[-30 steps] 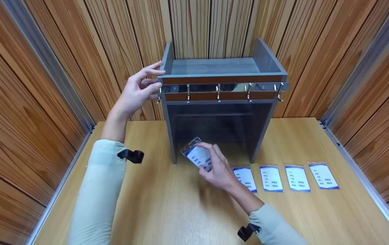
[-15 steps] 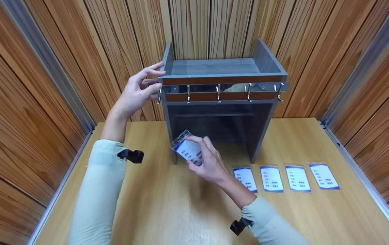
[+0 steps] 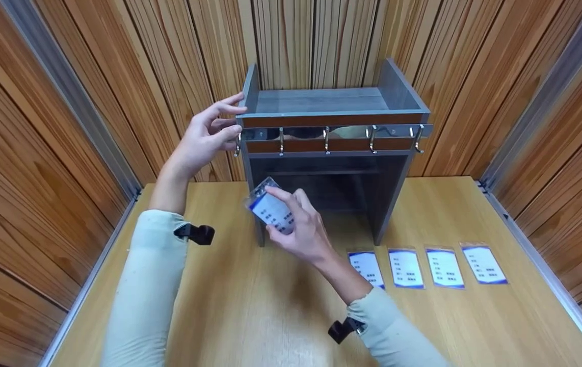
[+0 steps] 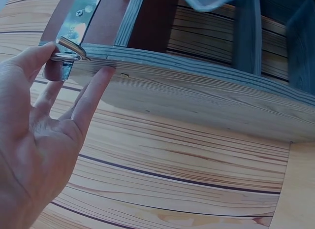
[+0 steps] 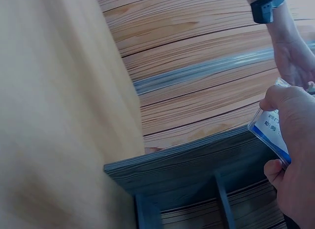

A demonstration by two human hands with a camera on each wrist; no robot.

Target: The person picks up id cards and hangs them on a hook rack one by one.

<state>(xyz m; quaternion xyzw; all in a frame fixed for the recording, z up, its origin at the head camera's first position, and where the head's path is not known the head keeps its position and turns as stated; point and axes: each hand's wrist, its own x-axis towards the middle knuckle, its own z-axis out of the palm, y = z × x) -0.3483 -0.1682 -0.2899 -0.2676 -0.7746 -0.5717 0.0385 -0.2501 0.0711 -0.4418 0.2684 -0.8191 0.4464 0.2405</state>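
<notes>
L hand (image 3: 204,140) rests w/ straight fingers on the rack's (image 3: 329,153) left end, by the first hook (image 3: 238,145). R hand (image 3: 298,229) pinches a badge (image 3: 270,209), lifted in front of the rack; four badges (image 3: 426,266) lie on the table (image 3: 219,306). I judge it is hanging step; next needs hole aligned to hook.

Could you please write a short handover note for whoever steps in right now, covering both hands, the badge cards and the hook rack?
Left hand: fingers straight, steadying the left end of the grey hook rack, beside the leftmost hook.
Right hand: pinches one badge card, raised in front of the rack's lower left, below the hooks.
Four badge cards lie in a row on the table, right of the rack.
Done: one card picked up. All five hooks are bare.
Left: probably hang the held card, then the four others.
</notes>
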